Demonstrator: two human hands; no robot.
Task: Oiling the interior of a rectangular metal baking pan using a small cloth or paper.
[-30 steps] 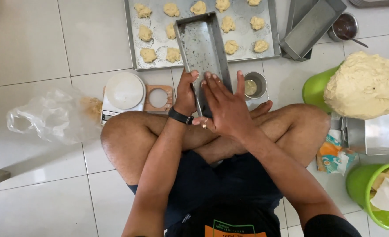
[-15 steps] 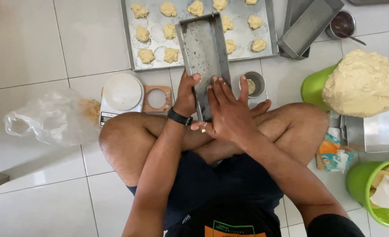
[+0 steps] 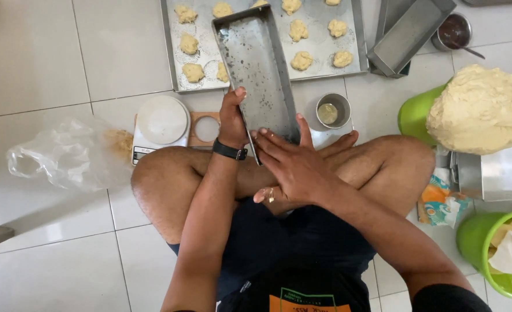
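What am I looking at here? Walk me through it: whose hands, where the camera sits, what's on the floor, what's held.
The camera sits on a person's head and looks straight down, so you see their own arms and crossed legs on a white tiled floor. The left hand, with a black wristwatch, grips the near end of a long metal loaf pan. The right hand lies flat against that same end. Beyond it is a baking tray with small dough pieces. Around it: a small kitchen scale, a clear plastic bag, a metal cup, and a green bowl heaped with a dough mound.
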